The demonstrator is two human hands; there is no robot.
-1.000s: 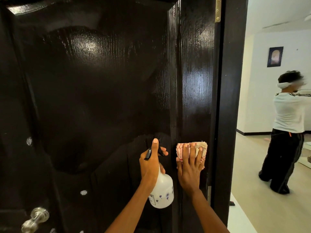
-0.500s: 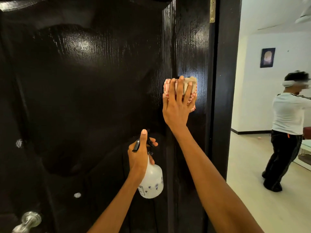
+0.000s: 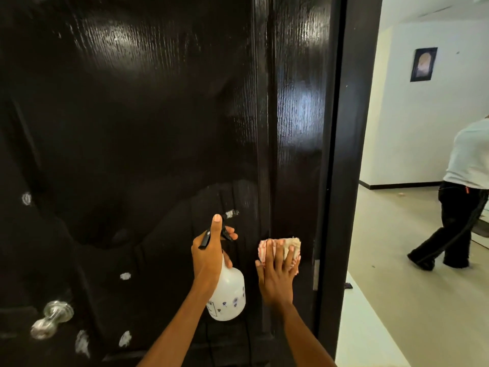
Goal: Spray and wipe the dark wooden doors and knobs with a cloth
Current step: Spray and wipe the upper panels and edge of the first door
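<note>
1. The right hand [image 3: 276, 279] lay flat with its fingers straight and spread, pressing a folded pink-and-cream cloth [image 3: 284, 249] against the door; the fingers covered the cloth's lower part and its top edge showed above the fingertips.
2. The left hand [image 3: 207, 258] was curled round the neck of a white spray bottle [image 3: 229, 298], thumb pointing straight up beside the black trigger head [image 3: 211, 234], with a fingertip showing at the trigger on the far side.
3. The bottle stood upright, its long axis vertical, its nozzle aimed toward the door panel, just left of the cloth hand but not touching it.
4. The dark wooden door [image 3: 132, 128] filled most of the view, glossy with vertical grain. The cloth sat low on the door's right vertical stile, close to the door's right edge.
5. White foam spots [image 3: 125, 276] dotted the lower left panel, and a silver knob [image 3: 50, 319] stuck out near the bottom left corner, well apart from both hands.
6. To the right of the door ran the dark frame [image 3: 346, 154], then an open doorway onto a pale floor [image 3: 397, 260].
7. In that room, another person [image 3: 460, 197] in a white top and black trousers stood at the right edge, and a small dark picture [image 3: 423, 64] hung on the white wall.
</note>
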